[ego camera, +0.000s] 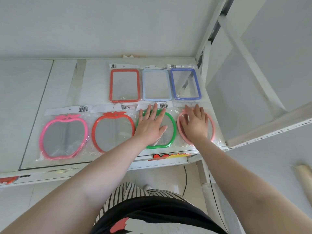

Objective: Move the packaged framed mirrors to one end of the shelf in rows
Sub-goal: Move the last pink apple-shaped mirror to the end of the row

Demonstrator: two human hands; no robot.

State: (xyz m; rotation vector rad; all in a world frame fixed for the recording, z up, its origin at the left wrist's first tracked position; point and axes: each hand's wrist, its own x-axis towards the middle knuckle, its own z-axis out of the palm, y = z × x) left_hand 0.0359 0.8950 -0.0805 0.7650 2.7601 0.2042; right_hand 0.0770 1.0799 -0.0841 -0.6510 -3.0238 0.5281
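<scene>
Stretching across the middle of the frame is the white shelf [64, 81], and on it lie seven packaged mirrors in two rows, gathered toward its right end. Front row, four apple-shaped ones: the pink apple mirror [64, 136] at centre left, then the red apple mirror [112, 131], then the green apple mirror [171, 130], then the salmon apple mirror [212, 130] at centre right, close to the shelf's corner post. Back row, three rectangles side by side: the red rectangular mirror [125, 85], the pale blue rectangular mirror [157, 85], the dark blue rectangular mirror [185, 84]. The left hand [150, 127] lies flat on the green one, fingers straight and spread wide, gripping nothing. The right hand [194, 124] presses flat on the salmon one, fingers straight, close together. Each clear bag carries a white header card with a barcode; on the pink one's card "ITEM NO." reads, the digits too small to tell. A red-and-yellow sticker [168, 156] sits on the shelf's front edge, writing unreadable.
</scene>
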